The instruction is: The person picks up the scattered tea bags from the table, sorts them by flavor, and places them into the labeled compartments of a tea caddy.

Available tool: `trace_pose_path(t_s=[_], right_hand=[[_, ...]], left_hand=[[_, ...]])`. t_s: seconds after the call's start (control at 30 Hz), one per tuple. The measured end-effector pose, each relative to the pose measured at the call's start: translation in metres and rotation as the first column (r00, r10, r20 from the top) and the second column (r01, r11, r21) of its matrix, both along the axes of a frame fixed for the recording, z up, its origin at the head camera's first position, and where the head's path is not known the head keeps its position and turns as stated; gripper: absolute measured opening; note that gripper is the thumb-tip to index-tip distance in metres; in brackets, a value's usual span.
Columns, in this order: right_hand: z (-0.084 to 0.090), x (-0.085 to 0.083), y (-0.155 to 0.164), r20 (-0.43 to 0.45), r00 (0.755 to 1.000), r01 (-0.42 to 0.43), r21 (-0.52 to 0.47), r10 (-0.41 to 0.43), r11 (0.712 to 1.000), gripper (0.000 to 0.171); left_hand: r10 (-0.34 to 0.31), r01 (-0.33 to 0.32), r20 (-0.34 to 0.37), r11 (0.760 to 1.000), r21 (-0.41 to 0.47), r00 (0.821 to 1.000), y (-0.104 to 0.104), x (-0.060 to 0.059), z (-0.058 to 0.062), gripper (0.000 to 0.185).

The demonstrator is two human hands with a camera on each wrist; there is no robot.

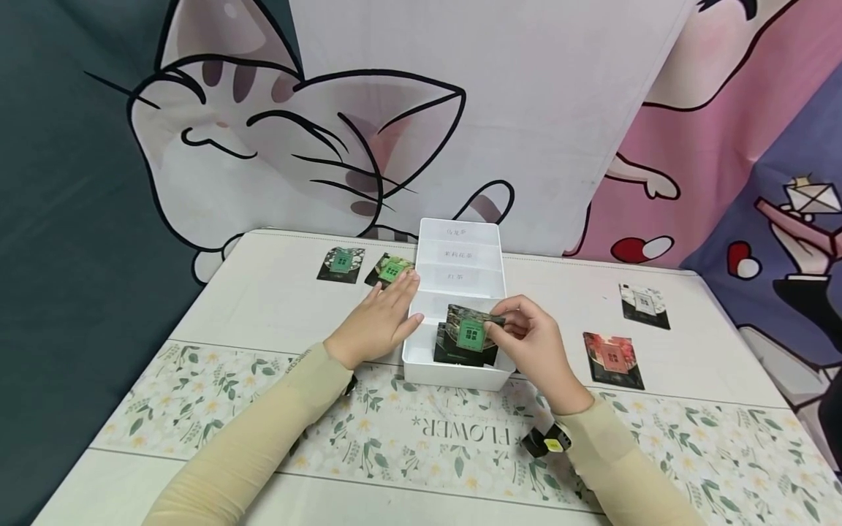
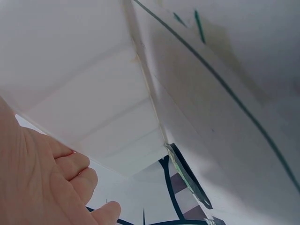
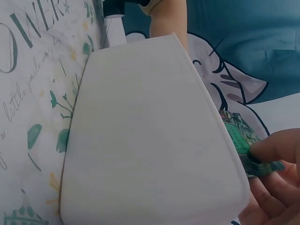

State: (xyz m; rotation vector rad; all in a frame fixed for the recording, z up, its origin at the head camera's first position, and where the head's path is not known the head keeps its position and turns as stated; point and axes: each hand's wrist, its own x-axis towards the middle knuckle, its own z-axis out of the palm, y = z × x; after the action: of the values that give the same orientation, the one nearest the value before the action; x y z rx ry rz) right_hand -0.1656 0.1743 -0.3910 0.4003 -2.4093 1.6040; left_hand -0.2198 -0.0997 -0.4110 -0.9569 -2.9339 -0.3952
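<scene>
Cat-print backdrop behind a floral table mat [image 1: 197, 394]. Left hand [image 1: 381, 321] lies flat, fingers straight, against the white divided box [image 1: 490, 241], apparently steadying it. Right hand [image 1: 529, 340] pinches a green tea packet [image 1: 470, 330] over the nearest compartment, above another packet [image 1: 454, 354] already inside.

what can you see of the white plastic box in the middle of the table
The white plastic divided box is a long open rectangle with labelled cross-dividers. It stands upright on the floral table mat. Dark tea packets lie in its near compartment. The left hand rests flat against its left wall; the right hand pinches a green-labelled packet over it.
</scene>
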Motion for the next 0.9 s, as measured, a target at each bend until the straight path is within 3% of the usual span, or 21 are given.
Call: trace_pose_path(t_s=[0.27, 0.53, 0.9], right_hand=[[-0.001, 0.003, -0.006, -0.026, 0.999, -0.037, 0.084, 0.039, 0.996, 0.017], [-0.006, 0.006, -0.012, -0.063, 0.998, -0.015, 0.190, 0.027, 0.982, 0.019], [-0.016, 0.005, -0.014, -0.187, 0.978, -0.032, 0.302, 0.092, 0.953, 0.025]], left_hand=[[0.003, -0.003, 0.013, 1.000, 0.012, 1.000, 0.000, 0.001, 0.003, 0.071], [0.000, 0.000, 0.017, 1.000, 0.007, 1.000, 0.001, 0.001, 0.003, 0.072], [-0.007, 0.007, -0.003, 1.000, 0.011, 1.000, 0.000, 0.000, 0.000, 0.070]])
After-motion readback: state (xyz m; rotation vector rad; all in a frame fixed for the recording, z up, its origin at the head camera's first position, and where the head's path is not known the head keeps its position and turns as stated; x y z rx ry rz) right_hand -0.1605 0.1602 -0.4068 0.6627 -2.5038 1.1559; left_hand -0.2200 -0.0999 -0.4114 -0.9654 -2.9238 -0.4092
